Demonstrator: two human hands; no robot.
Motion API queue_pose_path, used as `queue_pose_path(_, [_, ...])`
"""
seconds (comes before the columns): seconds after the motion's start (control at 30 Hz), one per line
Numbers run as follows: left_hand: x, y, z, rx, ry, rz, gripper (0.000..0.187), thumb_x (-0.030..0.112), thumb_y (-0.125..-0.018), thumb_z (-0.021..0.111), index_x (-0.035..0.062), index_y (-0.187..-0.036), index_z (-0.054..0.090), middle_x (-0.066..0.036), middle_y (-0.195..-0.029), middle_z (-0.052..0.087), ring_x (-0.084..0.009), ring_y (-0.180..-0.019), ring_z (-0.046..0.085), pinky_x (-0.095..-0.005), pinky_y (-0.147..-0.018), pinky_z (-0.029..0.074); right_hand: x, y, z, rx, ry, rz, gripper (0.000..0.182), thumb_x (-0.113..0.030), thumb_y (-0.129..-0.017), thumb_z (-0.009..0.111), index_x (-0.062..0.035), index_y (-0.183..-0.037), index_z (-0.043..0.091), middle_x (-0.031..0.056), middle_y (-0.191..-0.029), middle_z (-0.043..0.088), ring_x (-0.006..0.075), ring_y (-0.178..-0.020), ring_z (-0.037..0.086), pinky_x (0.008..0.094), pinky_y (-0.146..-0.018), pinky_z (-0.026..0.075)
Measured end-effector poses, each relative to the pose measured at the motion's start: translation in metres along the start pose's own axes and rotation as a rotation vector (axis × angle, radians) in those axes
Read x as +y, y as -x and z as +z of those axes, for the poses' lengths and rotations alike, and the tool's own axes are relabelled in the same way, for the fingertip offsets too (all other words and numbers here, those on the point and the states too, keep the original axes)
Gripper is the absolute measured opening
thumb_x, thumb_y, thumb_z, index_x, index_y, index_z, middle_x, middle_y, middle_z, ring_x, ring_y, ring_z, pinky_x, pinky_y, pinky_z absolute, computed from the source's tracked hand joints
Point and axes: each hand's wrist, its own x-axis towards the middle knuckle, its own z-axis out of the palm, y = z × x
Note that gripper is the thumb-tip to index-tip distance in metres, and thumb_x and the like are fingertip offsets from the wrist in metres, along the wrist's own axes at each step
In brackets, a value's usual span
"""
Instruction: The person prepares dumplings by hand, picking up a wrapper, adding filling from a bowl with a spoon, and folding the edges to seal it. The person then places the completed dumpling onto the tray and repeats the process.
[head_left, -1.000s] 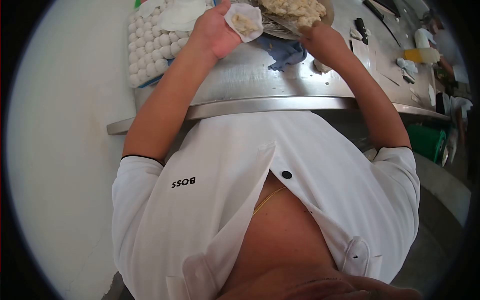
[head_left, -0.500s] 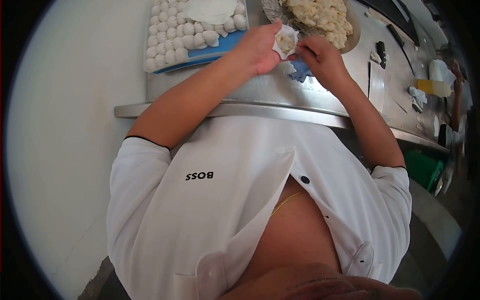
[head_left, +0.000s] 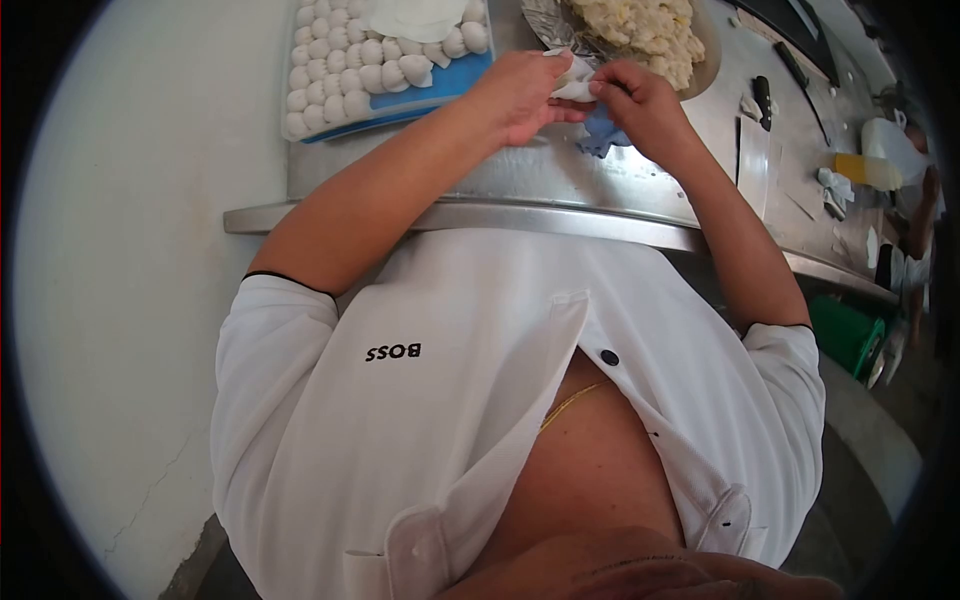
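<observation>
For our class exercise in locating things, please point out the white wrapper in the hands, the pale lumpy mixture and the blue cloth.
White wrapper [head_left: 576, 85], head view: middle of its visible side.
Pale lumpy mixture [head_left: 645, 36], head view: middle of the heap.
Blue cloth [head_left: 603, 132], head view: its crumpled visible part.

A kitchen, from the steel worktop [head_left: 540, 190], broad knife [head_left: 754, 160], dumplings [head_left: 342, 68] and heaped filling [head_left: 650, 38]

The table [head_left: 620, 195] has a bare metal surface with a raised front edge. A tray [head_left: 415, 98] of white rounded pieces rests at its left end. A bowl [head_left: 710, 62] of pale, lumpy mixture stands toward the middle, with a blue cloth [head_left: 600, 135] just beside it. Farther right lie a wide-bladed knife [head_left: 753, 165] and a second black-handled knife [head_left: 790, 65].
</observation>
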Motion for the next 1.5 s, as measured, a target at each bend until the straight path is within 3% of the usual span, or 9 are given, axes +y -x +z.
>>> queue_pose_path(0.33, [-0.005, -0.008, -0.008, -0.062, -0.009, -0.011, 0.038, 0.021, -0.104, 0.042, -0.0102, -0.126, 0.046, -0.023, -0.116, 0.058, -0.0356, -0.099, 0.064, -0.0407, -0.083, 0.053, -0.014, 0.002, -0.001, 0.007, -0.122, 0.139, 0.022, -0.021, -0.091, 0.062, -0.0008, -0.1, 0.063, 0.0056, -0.079, 0.061, 0.0116, -0.066, 0.053, 0.0299, -0.06, 0.044])
queue_pose_path(0.63, [-0.002, 0.003, 0.002, 0.012, -0.295, -0.011, 0.033, 0.019, -0.1, 0.051, -0.0067, -0.121, 0.05, -0.019, -0.107, 0.063, -0.0289, -0.085, 0.068, -0.0355, -0.075, 0.057, 0.006, 0.001, 0.001, -0.021, 0.267, -0.187, 0.025, -0.023, -0.093, 0.061, 0.002, -0.097, 0.063, 0.0102, -0.077, 0.062, 0.0167, -0.068, 0.055, 0.0308, -0.063, 0.046])
queue_pose_path(0.87, [-0.003, 0.001, 0.002, -0.023, -0.283, -0.029, 0.033, 0.019, -0.099, 0.054, -0.0066, -0.119, 0.05, -0.017, -0.108, 0.062, -0.0265, -0.087, 0.069, -0.0337, -0.073, 0.057, -0.01, 0.004, -0.006, -0.086, -0.067, 0.143, 0.022, -0.02, -0.091, 0.06, 0.0004, -0.098, 0.064, 0.0082, -0.076, 0.061, 0.0168, -0.069, 0.056, 0.0317, -0.063, 0.046])
queue_pose_path(0.93, [-0.002, 0.0, 0.001, 0.007, -0.265, -0.032, 0.032, 0.019, -0.099, 0.054, -0.0064, -0.117, 0.051, -0.017, -0.108, 0.062, -0.0263, -0.087, 0.069, -0.0335, -0.073, 0.057, -0.002, 0.002, -0.005, -0.026, 0.057, -0.042, 0.019, -0.021, -0.092, 0.061, -0.0028, -0.097, 0.064, -0.0002, -0.072, 0.055, 0.0085, -0.063, 0.051, 0.0255, -0.056, 0.042])
queue_pose_path(1.1, [-0.001, 0.0, 0.0, -0.005, -0.328, -0.01, 0.03, 0.019, -0.099, 0.054, -0.0053, -0.115, 0.052, -0.017, -0.106, 0.063, -0.0274, -0.088, 0.069, -0.0322, -0.071, 0.056, 0.014, -0.002, -0.002, 0.039, 0.206, -0.31, 0.012, -0.013, -0.093, 0.06, -0.0021, -0.096, 0.064, 0.001, -0.077, 0.058, 0.0092, -0.064, 0.052, 0.0274, -0.058, 0.044])
queue_pose_path(1.23, [-0.003, 0.002, 0.001, -0.041, -0.362, 0.003, 0.029, 0.019, -0.099, 0.053, -0.0051, -0.114, 0.052, -0.016, -0.103, 0.064, -0.0273, -0.088, 0.069, -0.032, -0.071, 0.055, -0.001, 0.003, -0.002, 0.028, 0.006, -0.103, 0.013, -0.014, -0.094, 0.059, -0.0025, -0.096, 0.064, 0.0005, -0.076, 0.058, 0.0083, -0.064, 0.051, 0.026, -0.057, 0.043])
queue_pose_path(1.33, [-0.003, 0.0, -0.003, -0.044, -0.325, 0.013, 0.028, 0.018, -0.099, 0.053, -0.0052, -0.113, 0.053, -0.016, -0.102, 0.064, -0.0273, -0.088, 0.069, -0.0318, -0.07, 0.055, -0.005, 0.002, -0.005, -0.076, -0.057, 0.081, 0.02, -0.019, -0.089, 0.059, -0.0015, -0.096, 0.066, 0.0116, -0.075, 0.063, 0.0184, -0.069, 0.06, 0.0342, -0.066, 0.048])
queue_pose_path(1.4, [-0.004, -0.005, -0.006, -0.037, -0.222, 0.011, 0.028, 0.017, -0.098, 0.054, -0.005, -0.114, 0.053, -0.016, -0.105, 0.064, -0.0277, -0.088, 0.069, -0.032, -0.07, 0.056, 0.004, 0.0, -0.003, -0.016, 0.048, -0.035, 0.013, -0.014, -0.094, 0.058, -0.0025, -0.097, 0.063, 0.0001, -0.074, 0.058, 0.0081, -0.064, 0.051, 0.0252, -0.057, 0.043])
queue_pose_path(1.5, [-0.004, -0.002, -0.005, -0.027, -0.274, 0.05, 0.028, 0.017, -0.098, 0.053, -0.005, -0.115, 0.053, -0.016, -0.105, 0.064, -0.0282, -0.087, 0.069, -0.0321, -0.07, 0.056, 0.013, -0.002, -0.003, 0.034, 0.233, -0.245, 0.013, -0.014, -0.094, 0.058, -0.0024, -0.097, 0.063, 0.0003, -0.075, 0.058, 0.0083, -0.064, 0.052, 0.0248, -0.058, 0.043])
